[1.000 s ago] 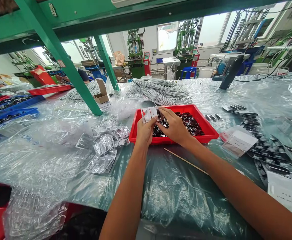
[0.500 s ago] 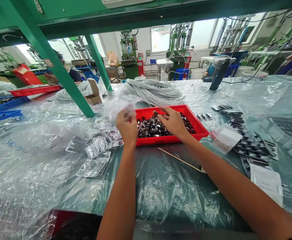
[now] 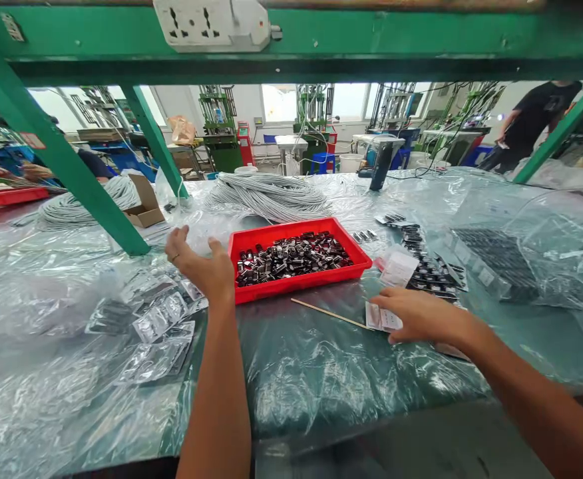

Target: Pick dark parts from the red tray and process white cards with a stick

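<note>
A red tray point(image 3: 301, 283) full of small black and silver parts point(image 3: 291, 255) sits mid-table on the plastic-covered bench. My left hand point(image 3: 199, 263) hovers just left of the tray with fingers spread and nothing in it, above a heap of clear blister packs point(image 3: 159, 319). My right hand point(image 3: 421, 317) lies flat on the bench right of the tray, fingers on a small white card point(image 3: 379, 318). A thin wooden stick point(image 3: 327, 313) lies between the tray and that hand.
Filled blister packs and cards point(image 3: 424, 269) lie right of the tray. Coils of grey cable point(image 3: 269, 196) and a cardboard box point(image 3: 144, 203) sit behind. Green frame posts point(image 3: 66, 169) stand left; a socket strip point(image 3: 211, 23) hangs overhead. A person in black point(image 3: 536, 120) stands far right.
My left hand left the tray, moved left and opened; the pack it held is gone from it. My right hand came out of the tray and dropped onto a white card at right.
</note>
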`<state>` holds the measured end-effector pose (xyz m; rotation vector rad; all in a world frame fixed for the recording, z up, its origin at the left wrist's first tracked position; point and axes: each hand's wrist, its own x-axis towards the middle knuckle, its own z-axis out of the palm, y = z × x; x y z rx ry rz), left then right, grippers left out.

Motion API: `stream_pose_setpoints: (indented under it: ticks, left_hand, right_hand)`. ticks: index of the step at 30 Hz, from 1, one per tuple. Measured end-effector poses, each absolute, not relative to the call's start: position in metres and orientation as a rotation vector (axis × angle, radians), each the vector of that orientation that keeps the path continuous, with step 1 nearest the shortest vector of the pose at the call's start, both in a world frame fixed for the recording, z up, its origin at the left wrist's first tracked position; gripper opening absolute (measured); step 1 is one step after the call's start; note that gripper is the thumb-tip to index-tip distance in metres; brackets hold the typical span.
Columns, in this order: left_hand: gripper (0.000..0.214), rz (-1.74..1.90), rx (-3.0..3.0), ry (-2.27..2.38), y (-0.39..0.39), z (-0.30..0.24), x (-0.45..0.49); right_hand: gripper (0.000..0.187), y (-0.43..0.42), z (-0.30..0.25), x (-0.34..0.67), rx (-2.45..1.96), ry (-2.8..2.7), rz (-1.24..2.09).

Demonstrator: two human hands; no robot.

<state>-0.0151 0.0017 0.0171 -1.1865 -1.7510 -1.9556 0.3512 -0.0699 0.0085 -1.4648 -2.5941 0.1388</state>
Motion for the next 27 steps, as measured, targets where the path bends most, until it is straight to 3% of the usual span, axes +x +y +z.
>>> stream_pose_setpoints:
  ticks: [4,9,12,15,18,23,27]
  left_hand:
    - [0.034,-2.041,-1.294,-1.643,0.002,0.015,0.016]
    - [0.019,-1.956,-1.756,-1.581,-0.052,0.001,0.064]
    - [0.018,-1.58,-2.241,-1.747,-0.107,-0.023,0.067]
    - [0.043,-1.03,-2.429,-2.047,-0.156,-0.045,0.06]
    - [0.052,-0.753,-2.392,-2.2,-0.183,-0.054,0.058]
    - [0.057,-0.643,-2.433,-2.179,-0.188,-0.047,0.068]
    - [0.05,-0.607,-2.382,-2.185,-0.183,-0.05,0.08]
  right_hand:
    - [0.056,-0.092,0.009,0.352,-1.577,-2.703,0.315]
    - [0.058,-0.091,0.03,0.301,-1.057,-2.753,0.697]
    - [0.044,-0.075,0.015,0.278,-1.126,-2.756,0.63]
    - [0.025,-0.056,-0.009,0.27,-1.333,-2.812,0.448]
    - [0.014,-0.048,-0.021,0.274,-1.301,-2.832,0.498]
    - [0.014,-0.061,-0.01,0.271,-1.059,-2.182,0.873]
    - [0.011,-0.079,-0.006,0.232,-0.674,-1.536,1.535]
